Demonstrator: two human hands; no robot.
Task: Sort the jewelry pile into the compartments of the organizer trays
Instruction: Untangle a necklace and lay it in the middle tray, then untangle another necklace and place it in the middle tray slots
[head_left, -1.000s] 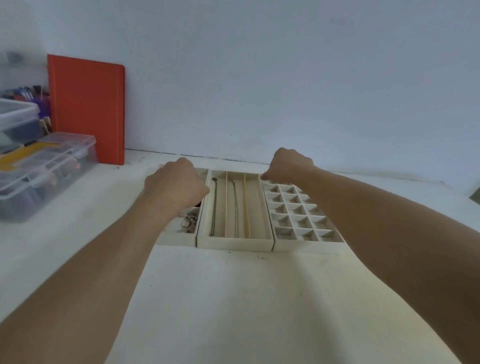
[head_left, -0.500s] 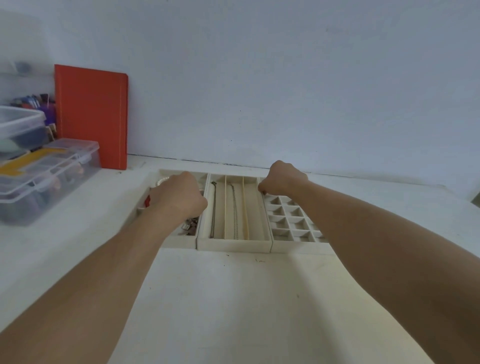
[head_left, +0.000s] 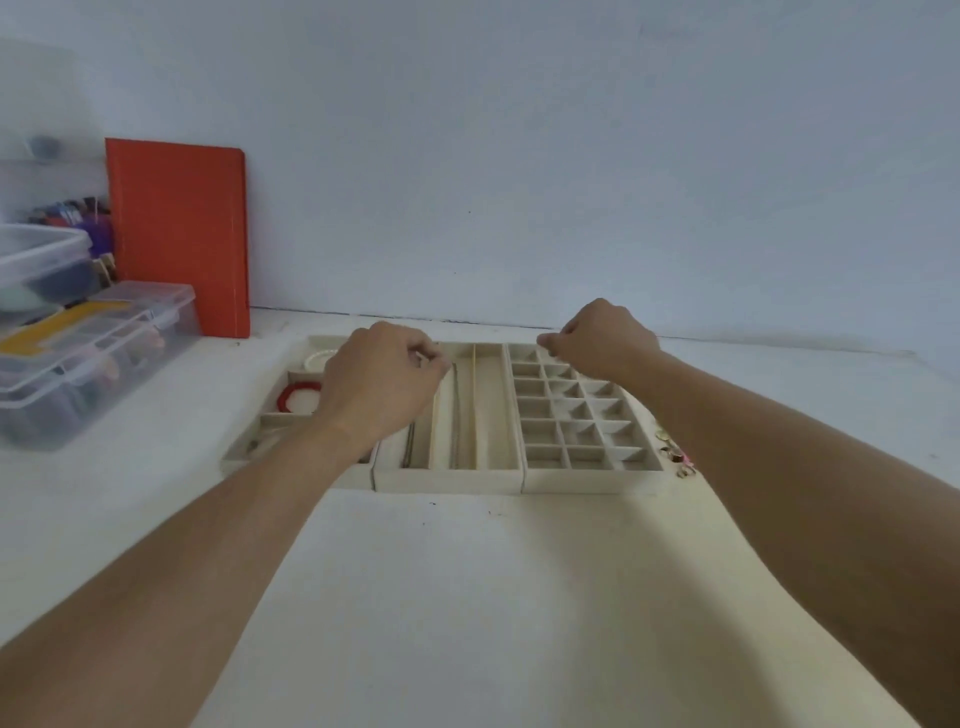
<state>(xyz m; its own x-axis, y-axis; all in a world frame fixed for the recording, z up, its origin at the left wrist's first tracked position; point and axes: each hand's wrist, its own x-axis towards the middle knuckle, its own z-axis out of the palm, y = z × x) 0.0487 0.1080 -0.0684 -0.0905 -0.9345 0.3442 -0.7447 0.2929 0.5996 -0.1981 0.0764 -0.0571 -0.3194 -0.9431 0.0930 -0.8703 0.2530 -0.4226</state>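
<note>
Three cream organizer trays stand side by side, touching, on the white desk (head_left: 467, 597) near the back wall.

The left tray (head_left: 244, 452) has large compartments. One holds a red bangle (head_left: 298, 392); the one behind it holds a pale bangle (head_left: 318, 357). The left forearm covers much of this tray.

The middle tray (head_left: 452, 475) has long lanes running front to back. Thin chains lie lengthwise in them: a dark chain (head_left: 410, 452) in the left lane, a second chain (head_left: 455, 415) in the next lane, and a gold chain (head_left: 474, 405) further right.

The right tray (head_left: 597, 475) is a grid of small square compartments. No contents can be made out in them.

A small cluster of jewelry (head_left: 675, 457), with gold and pink pieces, lies on the desk just beside the right tray's front right corner, partly hidden by the right forearm.

The left hand (head_left: 379, 387) is over the far end of the left and middle trays, fingers curled, thumb and fingertips drawn together. The right hand (head_left: 605, 338) is over the far left corner of the right tray, fingers likewise curled into a pinch. Whether either hand holds anything between its fingertips cannot be told.

At the left edge of the desk stand clear plastic storage boxes (head_left: 93, 358) with mixed contents. An orange notebook (head_left: 179, 234) leans upright against the wall behind them.
</note>
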